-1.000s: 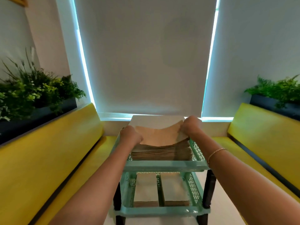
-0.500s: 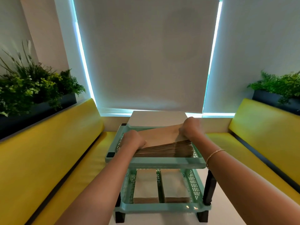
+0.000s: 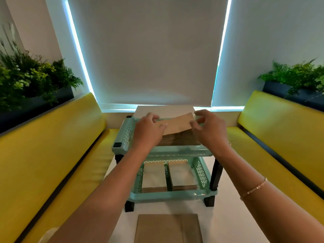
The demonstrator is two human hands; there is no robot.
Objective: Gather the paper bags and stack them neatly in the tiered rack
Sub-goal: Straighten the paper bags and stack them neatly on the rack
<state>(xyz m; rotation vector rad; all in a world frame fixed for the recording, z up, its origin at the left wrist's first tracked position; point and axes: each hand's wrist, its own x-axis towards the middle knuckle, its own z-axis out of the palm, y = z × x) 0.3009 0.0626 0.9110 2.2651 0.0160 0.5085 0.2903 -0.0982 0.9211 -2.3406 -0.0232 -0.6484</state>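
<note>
Grip on the bags (image 3: 177,132) in the rack's (image 3: 122,137) top tier was released since 0.5 s ago; left hand (image 3: 149,130) resting flat, right hand (image 3: 208,130) loosely spread; 1 more stack (image 3: 168,228) remained on the table

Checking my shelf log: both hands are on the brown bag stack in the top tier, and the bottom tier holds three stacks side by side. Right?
Not quite. The head view shows two stacks side by side in the bottom tier, not three. The rest holds: the left hand and right hand are on the brown bag stack in the top tier.
</note>
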